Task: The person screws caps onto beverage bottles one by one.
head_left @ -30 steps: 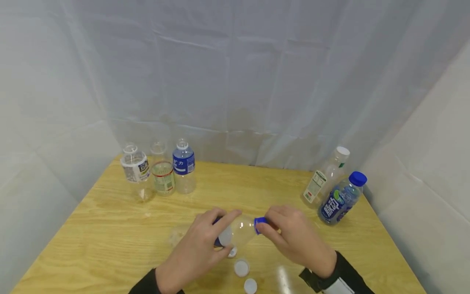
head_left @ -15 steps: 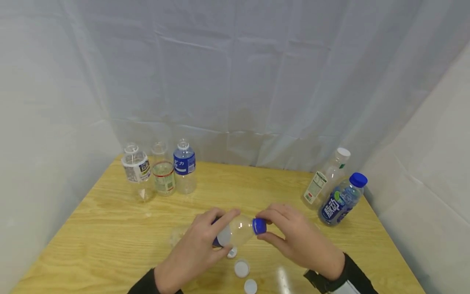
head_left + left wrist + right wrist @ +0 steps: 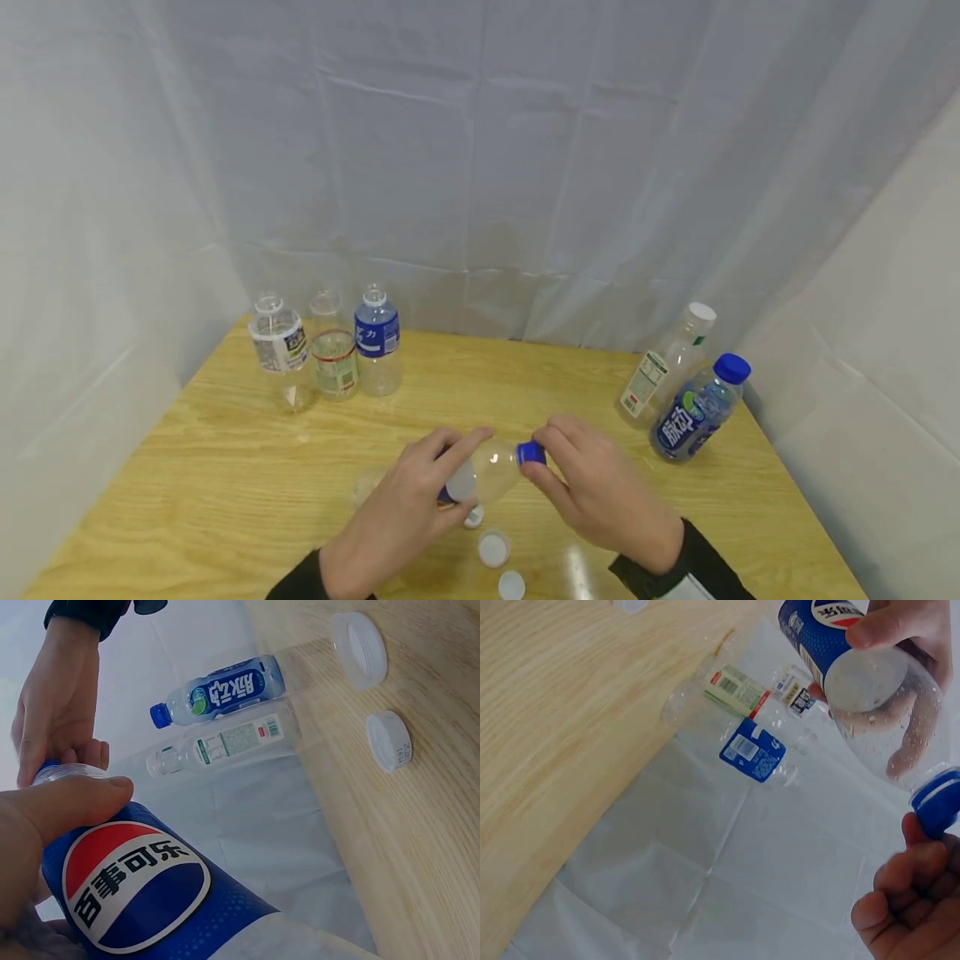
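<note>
My left hand (image 3: 408, 500) grips a clear plastic cola bottle (image 3: 142, 892) round its blue label, holding it tilted on its side above the table with the neck to the right. At the neck, my right hand (image 3: 600, 492) pinches the blue cap (image 3: 531, 452) between thumb and forefinger. In the right wrist view the cap (image 3: 937, 802) still sits on the bottle mouth, and droplets cling inside the clear shoulder. Below the bottle lie several white caps, among them a larger cap (image 3: 493, 549) and a smaller cap (image 3: 512, 585).
Three uncapped bottles stand back left: one with a white label (image 3: 279, 350), one with a green label (image 3: 334, 362), one with a blue label (image 3: 377, 333). Back right are a white-capped bottle (image 3: 660, 371) and a blue-capped bottle (image 3: 697, 408). A pale curtain (image 3: 465, 167) hangs behind the table (image 3: 247, 467).
The right hand has turned about the blue cap, shifting its fingers off and back round it. The left hand and the bottle stay almost in place.
</note>
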Demonstrator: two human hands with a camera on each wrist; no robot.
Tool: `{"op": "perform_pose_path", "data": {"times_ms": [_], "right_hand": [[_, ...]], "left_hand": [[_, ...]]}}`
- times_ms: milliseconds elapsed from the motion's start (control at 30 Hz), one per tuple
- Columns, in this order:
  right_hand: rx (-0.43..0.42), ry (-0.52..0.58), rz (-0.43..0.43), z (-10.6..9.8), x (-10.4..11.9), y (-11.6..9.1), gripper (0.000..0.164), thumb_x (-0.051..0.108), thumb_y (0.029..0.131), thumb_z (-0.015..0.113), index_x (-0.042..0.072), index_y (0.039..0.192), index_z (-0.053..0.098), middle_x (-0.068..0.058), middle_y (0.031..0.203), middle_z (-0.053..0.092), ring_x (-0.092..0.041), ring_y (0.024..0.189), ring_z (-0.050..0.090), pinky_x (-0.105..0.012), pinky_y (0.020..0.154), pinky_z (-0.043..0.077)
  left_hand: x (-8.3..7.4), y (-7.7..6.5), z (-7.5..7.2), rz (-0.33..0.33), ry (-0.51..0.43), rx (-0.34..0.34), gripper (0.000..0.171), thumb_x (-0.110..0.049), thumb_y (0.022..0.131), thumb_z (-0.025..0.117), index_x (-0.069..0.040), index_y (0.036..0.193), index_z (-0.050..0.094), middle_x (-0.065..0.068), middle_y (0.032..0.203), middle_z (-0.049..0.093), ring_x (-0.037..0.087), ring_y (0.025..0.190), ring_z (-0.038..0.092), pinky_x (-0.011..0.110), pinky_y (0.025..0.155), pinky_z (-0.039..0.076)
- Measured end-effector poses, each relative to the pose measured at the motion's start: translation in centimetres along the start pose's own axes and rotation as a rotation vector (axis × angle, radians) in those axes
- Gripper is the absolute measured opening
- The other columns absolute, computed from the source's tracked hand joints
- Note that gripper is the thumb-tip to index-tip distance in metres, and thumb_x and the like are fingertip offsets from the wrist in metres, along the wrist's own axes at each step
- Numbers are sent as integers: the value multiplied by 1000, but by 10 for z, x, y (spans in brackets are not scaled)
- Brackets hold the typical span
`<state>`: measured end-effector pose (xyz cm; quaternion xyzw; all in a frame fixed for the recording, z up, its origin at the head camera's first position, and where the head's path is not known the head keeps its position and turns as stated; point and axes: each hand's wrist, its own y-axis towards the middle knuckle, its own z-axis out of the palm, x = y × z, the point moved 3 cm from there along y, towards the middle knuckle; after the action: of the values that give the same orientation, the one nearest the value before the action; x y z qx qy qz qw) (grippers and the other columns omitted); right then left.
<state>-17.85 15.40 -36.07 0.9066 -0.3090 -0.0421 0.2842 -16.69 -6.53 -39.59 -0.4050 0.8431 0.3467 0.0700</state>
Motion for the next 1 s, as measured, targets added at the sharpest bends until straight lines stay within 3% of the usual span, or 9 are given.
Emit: {"op": "perform_pose_path", "data": {"times_ms": [133,333,400,500,600,733,1000], "right_hand": [[-51,39,52,3,1,0,12,26,104,55,16,99,57,11,83,44,-2,70,39,-13,60,33],[-29,151,157,4,1,2,7,21,102,59,19,96,58,14,82,46,1,68,43,-14,56,39],[-29,212,137,3,0,2,4,20,101,61,18,104,60,12,86,52,1,73,49,-15,60,46],[-39,283,53,-2,-1,2,26,20,99,64,13,124,61,8,98,60,-2,86,58,-19,73,54],[-48,332,-33,-7,-1,1,38,21,99,64,7,134,57,3,108,63,-6,94,63,-21,81,56],[-38,308,-70,-8,-1,0,34,25,101,59,5,130,58,2,106,62,-6,92,63,-19,79,56],[-56,241,-31,-4,4,-2,32,30,103,55,4,122,59,4,99,61,-4,84,59,-12,75,51]], "left_hand": [[-2,1,-1,-15,27,0,87,-15,74,88,-28,150,47,-6,110,59,8,89,56,30,77,52],[-1,1,-2,-30,12,0,87,-19,74,89,-30,149,47,-6,112,58,10,94,58,31,79,54],[0,1,-3,-22,-12,-1,86,-19,74,89,-29,148,48,-5,113,58,10,95,58,30,79,54],[2,2,-5,-18,-77,11,85,-18,75,89,-28,148,49,-3,114,59,10,94,58,26,76,55],[3,3,-6,-15,-129,32,84,-16,75,89,-26,148,49,-1,113,59,11,90,59,21,72,54],[2,2,-6,-14,-123,50,85,-15,75,88,-27,149,48,-3,111,57,10,86,57,19,70,52],[1,0,-4,-36,-105,43,88,-13,74,89,-30,149,48,-3,111,59,7,85,56,19,69,52]]}}
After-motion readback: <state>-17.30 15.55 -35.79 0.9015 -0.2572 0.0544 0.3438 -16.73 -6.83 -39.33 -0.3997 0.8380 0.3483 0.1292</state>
